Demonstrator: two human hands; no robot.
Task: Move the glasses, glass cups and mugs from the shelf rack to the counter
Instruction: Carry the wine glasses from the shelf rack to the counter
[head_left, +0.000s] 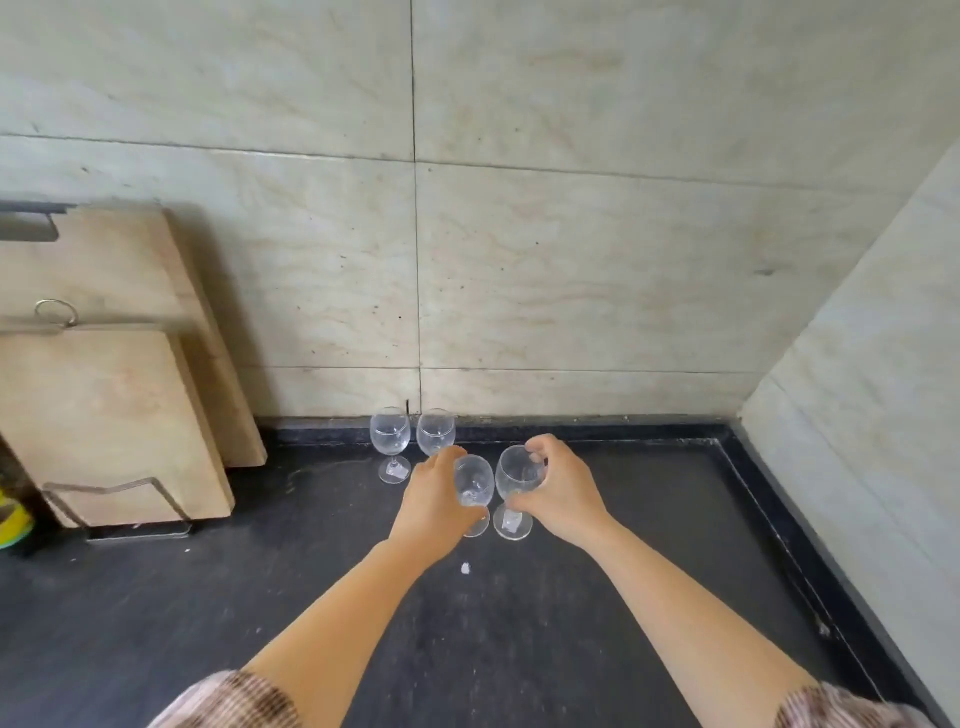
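Note:
Two clear stemmed glasses stand upright on the dark counter (623, 597) near the back wall, one at the left (390, 434) and one beside it (435, 430). In front of them, my left hand (434, 501) grips a third stemmed glass (474, 480) by its bowl. My right hand (558, 491) wraps the bowl of a fourth glass (517, 473), whose foot (512, 524) rests at or just above the counter. The left-hand glass's foot is partly hidden behind my fingers. No shelf rack is in view.
Two wooden cutting boards (114, 415) lean in a wire holder (119, 491) at the left against the tiled wall. A yellow-green object (13, 519) sits at the far left edge. A raised counter rim (810, 561) and a side wall bound the right. A small white speck (466, 568) lies on the counter.

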